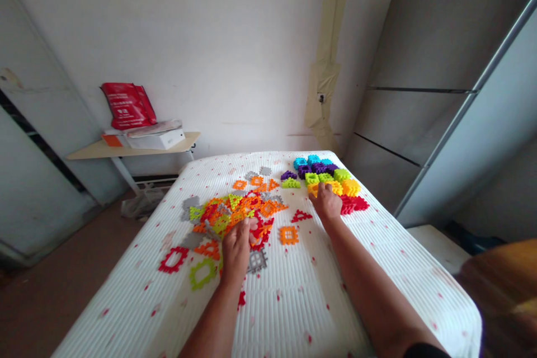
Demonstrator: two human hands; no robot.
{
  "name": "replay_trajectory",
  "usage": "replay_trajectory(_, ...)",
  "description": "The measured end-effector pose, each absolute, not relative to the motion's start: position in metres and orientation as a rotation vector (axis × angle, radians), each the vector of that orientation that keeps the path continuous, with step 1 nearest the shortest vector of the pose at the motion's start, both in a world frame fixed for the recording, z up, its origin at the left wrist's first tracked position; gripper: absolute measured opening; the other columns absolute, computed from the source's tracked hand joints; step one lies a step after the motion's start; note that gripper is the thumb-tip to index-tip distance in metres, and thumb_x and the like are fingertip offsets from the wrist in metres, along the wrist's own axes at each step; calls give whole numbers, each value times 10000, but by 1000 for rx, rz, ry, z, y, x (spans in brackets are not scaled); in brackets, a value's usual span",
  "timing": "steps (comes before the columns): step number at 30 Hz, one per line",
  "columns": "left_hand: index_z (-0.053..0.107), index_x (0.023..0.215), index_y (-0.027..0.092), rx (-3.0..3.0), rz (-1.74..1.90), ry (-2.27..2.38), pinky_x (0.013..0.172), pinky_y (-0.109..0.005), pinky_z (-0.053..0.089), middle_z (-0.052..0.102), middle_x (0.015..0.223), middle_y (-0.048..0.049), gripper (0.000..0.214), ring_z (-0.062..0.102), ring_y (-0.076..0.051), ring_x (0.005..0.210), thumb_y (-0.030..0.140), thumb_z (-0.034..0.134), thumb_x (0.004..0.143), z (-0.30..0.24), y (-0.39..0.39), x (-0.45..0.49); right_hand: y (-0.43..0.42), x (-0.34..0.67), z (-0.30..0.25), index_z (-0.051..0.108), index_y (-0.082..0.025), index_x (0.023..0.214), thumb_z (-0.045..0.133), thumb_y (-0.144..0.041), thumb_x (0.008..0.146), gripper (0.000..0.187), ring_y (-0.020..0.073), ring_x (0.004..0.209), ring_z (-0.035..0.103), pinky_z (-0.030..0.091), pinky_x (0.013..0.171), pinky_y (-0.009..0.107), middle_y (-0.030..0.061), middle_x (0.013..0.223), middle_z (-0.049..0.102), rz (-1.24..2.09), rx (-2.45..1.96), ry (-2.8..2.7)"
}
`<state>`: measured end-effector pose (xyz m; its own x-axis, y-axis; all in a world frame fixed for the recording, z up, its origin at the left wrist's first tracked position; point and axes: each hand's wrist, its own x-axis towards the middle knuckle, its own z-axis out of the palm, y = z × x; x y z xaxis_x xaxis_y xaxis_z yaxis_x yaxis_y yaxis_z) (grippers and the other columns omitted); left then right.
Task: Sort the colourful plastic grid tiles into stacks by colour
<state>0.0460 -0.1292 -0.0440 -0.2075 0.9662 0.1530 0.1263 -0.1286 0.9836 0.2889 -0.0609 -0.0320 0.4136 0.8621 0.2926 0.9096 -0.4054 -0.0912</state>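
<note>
My left hand [238,243] is over the near side of a loose pile of flat plastic interlocking pieces [237,213] in orange, red, lime and grey. Its fingers are partly bent and look apart, close to a red piece [260,239]; the fingertips are partly hidden. Out to the right, my right hand [328,202] has its fingers closed at the left end of the yellow stacks, on a yellow interlocking piece [312,189]. Red stacks [354,205] sit just right of that hand. Lime stacks [325,178], purple stacks [319,168] and blue stacks [313,159] stand in rows behind.
Between the hands lie an orange square piece [289,235] and a red triangle [301,216]. A ribbed white cover with red specks [293,302] spreads under everything. Beyond it, a side table [100,150] holds boxes and a red bag [128,105]. A grey cabinet [411,67] rises on the right.
</note>
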Motion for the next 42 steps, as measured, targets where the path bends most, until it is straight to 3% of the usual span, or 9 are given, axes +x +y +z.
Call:
replay_trajectory(6,674,880,118,1296,1448,1411,557,-249,433,655,697,-51,466,538,-139,559,527,472,785,-44,-128,42,-82,281,-24,563,-191,1079,381,-365,919,298,194,858,595,400,626,239,93,1075,580,-344,-2041,-1772)
replay_trajectory(14,665,922,128,1200,1595,1478,553,-230,424,657,751,-57,429,531,-127,589,502,527,762,-49,-121,20,-142,266,-61,602,-195,903,418,-380,912,261,129,785,575,404,697,211,36,882,606,79,-1360,-2457)
replay_trajectory(25,664,929,130,1068,1719,1511,466,-199,359,618,708,-29,404,467,-96,543,472,576,734,-52,-116,4,-145,257,-62,584,-191,794,464,-263,867,158,103,715,551,388,639,188,7,818,582,60,-1484,-2403)
replay_trajectory(28,664,915,133,1050,1716,1509,460,-194,359,601,673,-15,390,457,-87,528,469,578,735,-48,-118,5,-145,258,-63,602,-197,877,510,-314,845,152,137,809,574,428,689,212,35,907,608,48,-1568,-2346)
replay_trajectory(33,671,905,131,1055,1728,1544,474,-208,383,624,720,-32,392,482,-100,549,466,584,723,-45,-121,3,-140,262,-65,498,-202,1234,608,-537,743,604,237,1053,549,481,799,306,143,1309,467,11,-1784,-2150)
replay_trajectory(42,678,891,142,1024,1733,1533,500,-202,387,626,694,-12,362,485,-99,565,453,600,723,-44,-123,-1,-136,252,-60,541,-203,1212,532,-554,795,544,268,1138,489,488,835,357,122,1353,459,-7,-1867,-2233)
